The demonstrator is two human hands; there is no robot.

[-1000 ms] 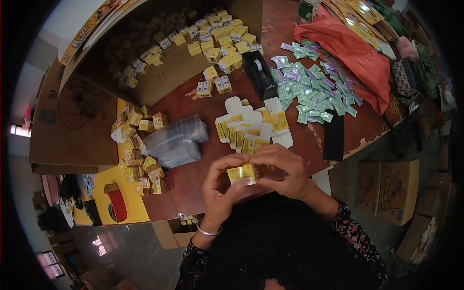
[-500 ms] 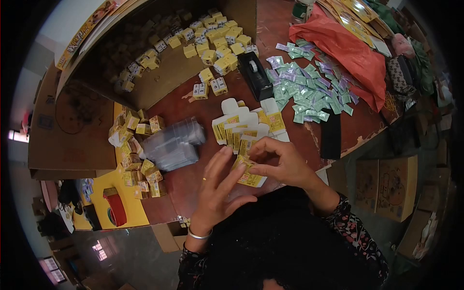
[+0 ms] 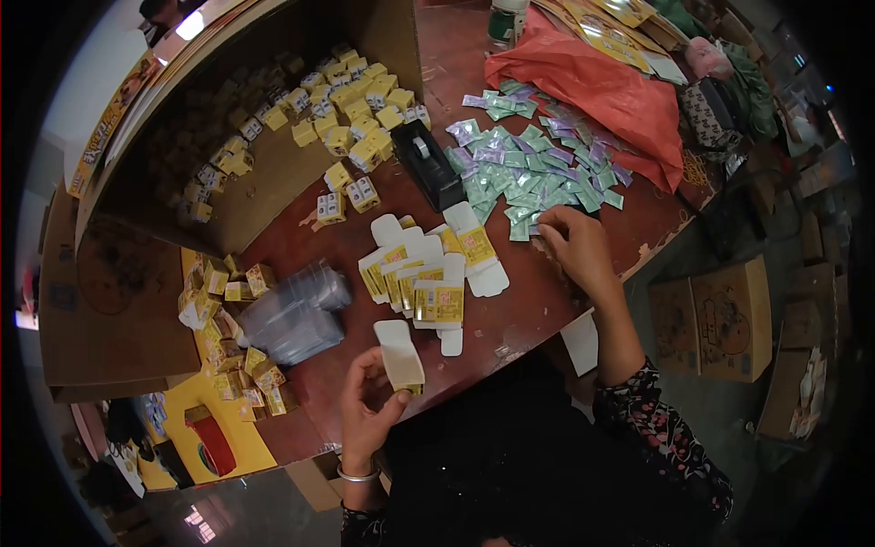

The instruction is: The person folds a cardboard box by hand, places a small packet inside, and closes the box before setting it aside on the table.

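Note:
My left hand [image 3: 369, 408] holds a small yellow-and-white carton [image 3: 400, 357] with its white flap up, close to my body at the table's near edge. My right hand [image 3: 572, 244] reaches out to the right and rests its fingers on the near edge of a pile of green and purple sachets [image 3: 524, 173]. Whether it grips a sachet I cannot tell. Between the hands lies a fan of flat, unfolded cartons [image 3: 427, 269] on the dark red table [image 3: 519, 305].
A black tape dispenser [image 3: 428, 166] stands beyond the flat cartons. Several folded yellow boxes [image 3: 351, 109] fill a big cardboard box [image 3: 264, 182] at the back left. Clear plastic packs [image 3: 292, 314] and more small boxes lie left. An orange bag [image 3: 592, 91] sits behind the sachets.
The camera view has shifted. My right hand left the carton and reached right to the sachet pile. My left hand now holds the carton alone, lower and nearer to me.

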